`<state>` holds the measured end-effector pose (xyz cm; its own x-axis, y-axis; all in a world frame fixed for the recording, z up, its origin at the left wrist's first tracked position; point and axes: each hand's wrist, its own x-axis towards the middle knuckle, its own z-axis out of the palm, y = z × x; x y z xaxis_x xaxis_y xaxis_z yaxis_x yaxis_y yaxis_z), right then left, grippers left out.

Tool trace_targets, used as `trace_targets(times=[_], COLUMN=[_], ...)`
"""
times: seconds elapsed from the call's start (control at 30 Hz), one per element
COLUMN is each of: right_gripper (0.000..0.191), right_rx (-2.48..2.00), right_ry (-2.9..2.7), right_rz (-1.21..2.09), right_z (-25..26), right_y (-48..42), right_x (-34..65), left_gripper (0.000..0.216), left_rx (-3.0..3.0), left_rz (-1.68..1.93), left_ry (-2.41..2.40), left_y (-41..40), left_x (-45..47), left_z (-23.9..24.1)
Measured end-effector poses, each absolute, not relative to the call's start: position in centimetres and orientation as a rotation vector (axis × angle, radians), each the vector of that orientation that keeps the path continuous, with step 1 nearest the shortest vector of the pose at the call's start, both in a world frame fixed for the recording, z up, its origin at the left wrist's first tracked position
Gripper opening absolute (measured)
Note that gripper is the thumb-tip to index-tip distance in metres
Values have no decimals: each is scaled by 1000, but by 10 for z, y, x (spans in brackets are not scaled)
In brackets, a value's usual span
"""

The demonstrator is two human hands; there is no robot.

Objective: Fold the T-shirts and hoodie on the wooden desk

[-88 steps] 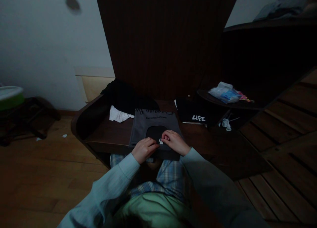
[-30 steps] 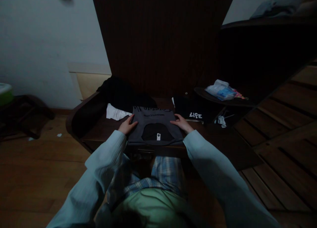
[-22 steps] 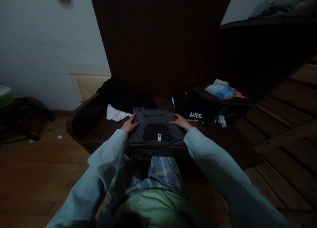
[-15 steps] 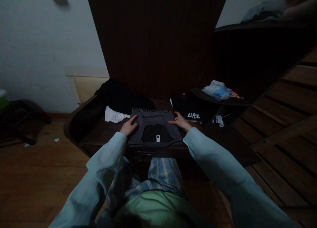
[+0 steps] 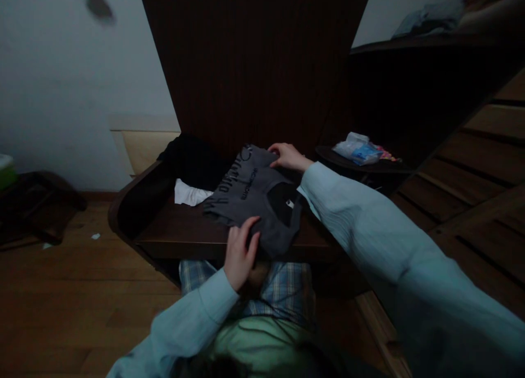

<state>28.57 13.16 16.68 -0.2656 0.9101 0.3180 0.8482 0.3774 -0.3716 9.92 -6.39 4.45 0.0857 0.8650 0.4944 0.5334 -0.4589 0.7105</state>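
A folded dark grey T-shirt [image 5: 262,200] with black lettering is held at an angle over the dark wooden bench [image 5: 176,230], its neckline and small white label toward the right. My left hand [image 5: 241,252] grips the near edge, thumb and fingers on the cloth. At the far edge, my right hand [image 5: 289,157] pinches the shirt between thumb and fingers. Behind the shirt, on the left, lies a heap of black cloth [image 5: 192,159], with a white cloth [image 5: 191,193] in front of it.
On a small rounded shelf [image 5: 324,152] at the right sits a clear and blue plastic package [image 5: 359,149]. Wooden slats [image 5: 471,186] slope along the far right. A dark stool [image 5: 36,208] stands by the wall at left. Small white scraps lie on the floor.
The grey T-shirt has turned, its neckline swinging from the near side to the right. My left hand came to the near edge, and my right hand moved to the far edge.
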Motion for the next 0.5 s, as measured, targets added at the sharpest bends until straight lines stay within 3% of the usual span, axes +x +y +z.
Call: trace_targets(times=[0.17, 0.27, 0.37, 0.5], right_gripper=[31, 33, 39, 18], right_rx=[-1282, -1062, -960, -1052], right_ry=[-2424, -2498, -2452, -2090], right_rz=[-119, -137, 7, 393], right_z=[174, 154, 136, 117], right_y=[144, 145, 140, 114], right_x=[216, 191, 199, 251], left_gripper=[54, 56, 44, 32], left_rx=[1917, 2015, 2065, 2131], left_rz=[1217, 957, 632, 777], left_ry=[1303, 927, 551, 760], left_y=[-60, -45, -36, -18], left_x=[175, 195, 171, 92], left_z=[8, 9, 31, 63])
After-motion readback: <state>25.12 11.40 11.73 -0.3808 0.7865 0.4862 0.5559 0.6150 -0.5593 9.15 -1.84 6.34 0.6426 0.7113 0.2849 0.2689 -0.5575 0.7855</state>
